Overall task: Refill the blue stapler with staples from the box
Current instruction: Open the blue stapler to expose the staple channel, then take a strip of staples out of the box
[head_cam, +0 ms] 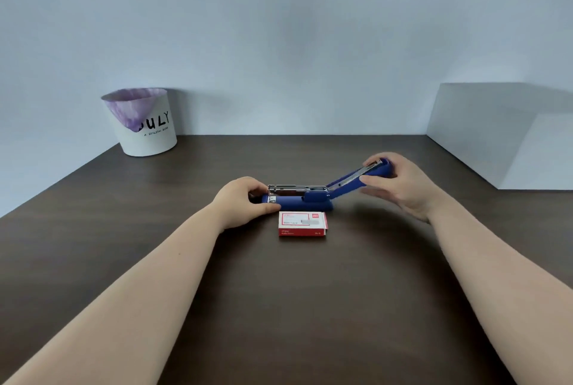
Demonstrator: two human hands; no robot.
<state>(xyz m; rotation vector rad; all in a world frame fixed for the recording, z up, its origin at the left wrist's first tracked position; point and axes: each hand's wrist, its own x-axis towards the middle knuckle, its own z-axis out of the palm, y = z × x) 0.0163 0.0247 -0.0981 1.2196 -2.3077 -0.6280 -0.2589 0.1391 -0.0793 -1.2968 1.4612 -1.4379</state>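
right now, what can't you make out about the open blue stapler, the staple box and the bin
All in the head view:
- Blue stapler: whether the metal channel holds staples; too small and seen side-on. Its front tip is covered by the left hand, the lid's end by the right hand.
- Red and white cardboard staple box: contents hidden, box closed; print too small.
- White bin: inside hidden by its purple liner.

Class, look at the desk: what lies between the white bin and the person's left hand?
Nothing. In the head view, only bare dark desk runs from the white bin to the left hand, which grips the blue stapler.
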